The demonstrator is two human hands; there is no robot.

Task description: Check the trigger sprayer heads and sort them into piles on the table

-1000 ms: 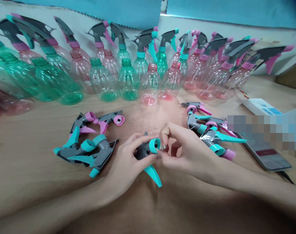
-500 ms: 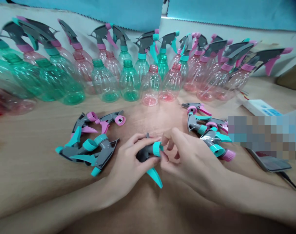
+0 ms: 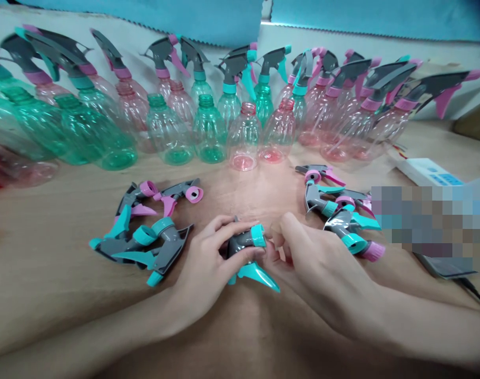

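Observation:
My left hand (image 3: 208,263) is closed around a grey spray trigger head (image 3: 242,242) with a teal collar and a teal lever. The collar points right, and the lever sticks out toward the lower right. Beside the collar's open end, my right hand (image 3: 311,255) has its thumb and fingers curled together in a pinch. What lies between those fingertips, if anything, is hidden. To the left rests a group of loose trigger heads (image 3: 166,250), some teal and some pink. Another pile of trigger heads (image 3: 344,229) lies just beyond my right hand.
Across the back stand green and pink clear bottles, some open like the pink bottle (image 3: 244,139), others topped with trigger heads. A white box with blue marks (image 3: 431,172) sits at the right, near a blurred-out patch and a dark cable (image 3: 472,292).
The trigger head has turned in my left hand, its lever swinging up and to the right. My right hand has shifted slightly right, its fingertips still by the collar.

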